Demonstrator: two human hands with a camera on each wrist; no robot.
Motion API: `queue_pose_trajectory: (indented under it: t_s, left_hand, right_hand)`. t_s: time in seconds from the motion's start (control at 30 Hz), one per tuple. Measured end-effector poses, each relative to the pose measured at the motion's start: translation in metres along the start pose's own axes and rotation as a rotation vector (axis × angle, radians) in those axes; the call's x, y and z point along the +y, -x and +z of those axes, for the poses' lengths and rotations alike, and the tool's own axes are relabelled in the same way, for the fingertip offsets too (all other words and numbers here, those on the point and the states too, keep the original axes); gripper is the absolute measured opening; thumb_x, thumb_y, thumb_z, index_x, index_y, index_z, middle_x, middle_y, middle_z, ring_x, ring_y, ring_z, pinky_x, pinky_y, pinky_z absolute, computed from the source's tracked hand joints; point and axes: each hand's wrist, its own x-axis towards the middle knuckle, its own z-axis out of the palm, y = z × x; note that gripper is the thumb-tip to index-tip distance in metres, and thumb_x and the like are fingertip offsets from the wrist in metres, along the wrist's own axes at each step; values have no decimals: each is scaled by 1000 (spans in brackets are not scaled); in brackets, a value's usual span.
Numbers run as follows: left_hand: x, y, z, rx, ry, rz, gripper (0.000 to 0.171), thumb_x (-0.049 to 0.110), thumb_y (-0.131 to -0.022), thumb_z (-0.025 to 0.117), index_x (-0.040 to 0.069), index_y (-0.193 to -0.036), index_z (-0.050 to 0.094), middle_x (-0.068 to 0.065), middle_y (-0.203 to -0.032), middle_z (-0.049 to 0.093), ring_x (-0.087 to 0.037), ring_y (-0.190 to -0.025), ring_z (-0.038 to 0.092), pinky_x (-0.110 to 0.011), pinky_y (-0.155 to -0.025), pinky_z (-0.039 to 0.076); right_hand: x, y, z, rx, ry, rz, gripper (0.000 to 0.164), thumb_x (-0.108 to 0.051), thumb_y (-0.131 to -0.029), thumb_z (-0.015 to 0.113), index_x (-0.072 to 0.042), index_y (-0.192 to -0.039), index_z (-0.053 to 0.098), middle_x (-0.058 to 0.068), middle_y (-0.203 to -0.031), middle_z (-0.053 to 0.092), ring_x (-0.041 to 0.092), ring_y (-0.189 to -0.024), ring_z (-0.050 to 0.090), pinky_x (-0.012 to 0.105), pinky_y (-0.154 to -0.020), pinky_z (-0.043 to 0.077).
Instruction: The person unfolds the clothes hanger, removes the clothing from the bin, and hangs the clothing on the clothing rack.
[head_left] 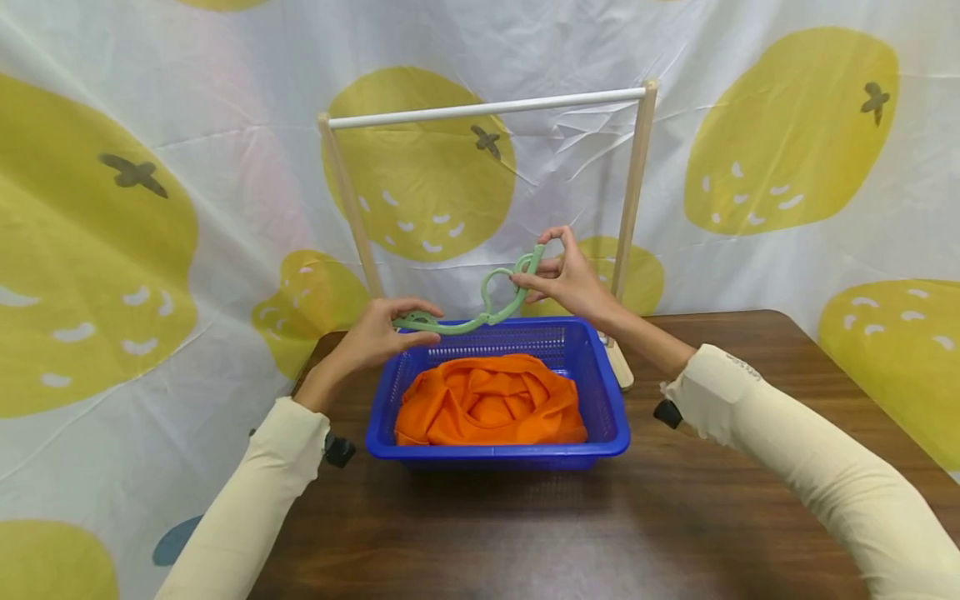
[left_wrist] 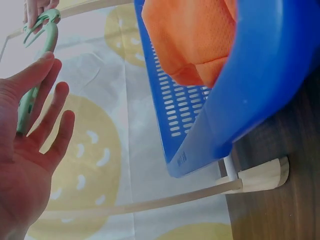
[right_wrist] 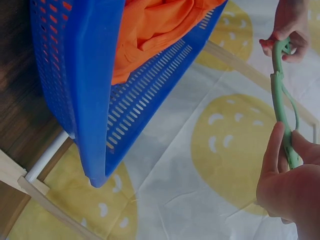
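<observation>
The left hand and right hand pinch opposite ends of the hanger between thumb and fingers, above the basket. Unfolding seems in hand; the next move likely calls for straightening it.

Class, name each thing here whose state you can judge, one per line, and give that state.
Hanger: held up, right end higher than left
Left hand: gripping the hanger's left end
Right hand: gripping the hanger's right end
Cloth: crumpled
Basket: upright, cloth inside
Rack: standing upright
Curtain: hanging, creased
</observation>
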Motion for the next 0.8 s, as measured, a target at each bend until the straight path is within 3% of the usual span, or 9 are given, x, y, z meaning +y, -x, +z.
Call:
queue_pose_trajectory:
  t_s: [0.2, 0.37, 0.53, 0.8]
  left_hand:
    - [-1, 0, 0, 17, 29, -17, 26, 19, -85, 88, 16, -109, 80, 1, -96, 78, -19, -67, 59, -25, -61, 48]
    - [0, 2, -2, 33, 67, -31, 25, 19, -85, 88, 16, -109, 81, 0, -97, 78, -22, -66, 60, -25, -61, 49]
    - [1, 3, -4, 71, 85, -50, 26, 19, -85, 89, 15, -109, 81, -2, -102, 79, -19, -74, 64, -24, -67, 52]
    - [-1, 5, -5, 129, 112, -81, 30, 9, -84, 88, 7, -113, 79, -11, -97, 78, -18, -68, 62, -19, -62, 49]
  right_hand:
    - [-1, 2, -3, 8, -21, 0, 47, 2, -95, 72, -13, -120, 35, 14, -95, 77, 20, -82, 76, 39, -73, 63]
    - [1, 5, -8, -4, 15, -23, 45, 3, -94, 73, -7, -125, 41, 15, -88, 75, 20, -78, 75, 38, -73, 62]
    - [3, 10, -16, -31, 148, -52, 38, 3, -93, 75, 5, -128, 61, 21, -93, 75, 16, -76, 74, 33, -73, 62]
    - [14, 17, -30, -69, 410, -126, 34, -9, -87, 85, -4, -120, 77, 14, -116, 76, 27, -95, 76, 23, -77, 58]
